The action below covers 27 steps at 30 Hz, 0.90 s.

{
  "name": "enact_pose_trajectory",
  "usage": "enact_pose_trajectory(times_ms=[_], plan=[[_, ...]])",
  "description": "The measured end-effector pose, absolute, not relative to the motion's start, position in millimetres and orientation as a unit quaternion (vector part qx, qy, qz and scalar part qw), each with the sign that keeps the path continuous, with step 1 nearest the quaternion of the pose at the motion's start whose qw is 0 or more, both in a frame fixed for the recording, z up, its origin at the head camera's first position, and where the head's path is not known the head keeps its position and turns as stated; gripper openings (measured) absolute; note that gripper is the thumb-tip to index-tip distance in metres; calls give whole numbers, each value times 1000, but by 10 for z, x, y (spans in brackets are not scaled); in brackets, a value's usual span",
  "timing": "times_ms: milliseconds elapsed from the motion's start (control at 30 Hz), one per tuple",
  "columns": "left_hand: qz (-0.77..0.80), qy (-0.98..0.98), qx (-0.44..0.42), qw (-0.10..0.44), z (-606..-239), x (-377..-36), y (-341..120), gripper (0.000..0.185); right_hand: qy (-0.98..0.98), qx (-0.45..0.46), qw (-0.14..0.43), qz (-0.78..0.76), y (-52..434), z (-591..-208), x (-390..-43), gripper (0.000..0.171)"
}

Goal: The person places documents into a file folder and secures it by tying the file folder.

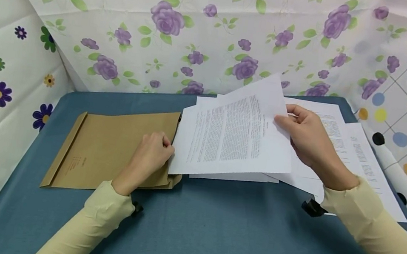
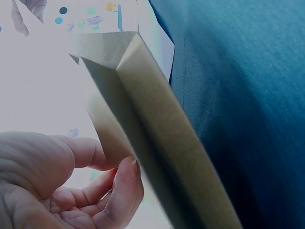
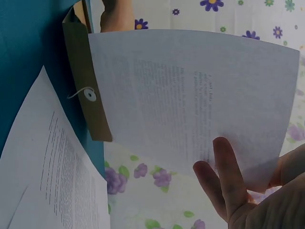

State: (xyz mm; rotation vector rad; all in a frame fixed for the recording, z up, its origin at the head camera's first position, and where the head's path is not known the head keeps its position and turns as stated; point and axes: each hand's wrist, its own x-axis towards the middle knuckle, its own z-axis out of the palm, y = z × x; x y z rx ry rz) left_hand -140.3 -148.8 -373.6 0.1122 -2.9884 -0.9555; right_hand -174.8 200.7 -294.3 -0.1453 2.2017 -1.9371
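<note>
Our left hand (image 1: 149, 154) held the envelope (image 1: 115, 149) mouth open, thumb curled on its edge. Our right hand (image 1: 304, 136) pinched the sheet (image 1: 233, 135) at that mouth; we judged it could buckle if it caught. Other papers (image 1: 361, 156) lay on the blue table (image 1: 213, 231), floral cloth (image 1: 201, 24) behind.

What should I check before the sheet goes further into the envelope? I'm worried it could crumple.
1. Envelope mouth held open by left hand: ok.
2. Right hand grips the printed sheet: ok.
3. Sheet's leading edge at the mouth: ok.
4. Sheet flat: not ok, it bows upward.
5. Envelope lies flat on the blue table: ok.
6. Room inside the envelope: cannot tell.
</note>
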Motion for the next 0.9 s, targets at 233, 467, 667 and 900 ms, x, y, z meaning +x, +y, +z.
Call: enact_pose_trajectory(times_ms=[233,467,667,900], plan=[[-304,-952,34,6,-3743,-1394,-1491,13,774,-104,136,-610,2013,-2897,-1719,43],[-306,-951,39,0,-3736,-1385,-1489,13,788,-109,177,-579,2020,-2778,-1784,38],[-304,-952,38,0,-3750,-1389,-1492,12,792,-125,217,-557,2023,-2709,-1856,40],[-305,-952,37,7,-3768,-1395,-1499,11,779,-135,235,-566,2008,-2684,-1870,40]])
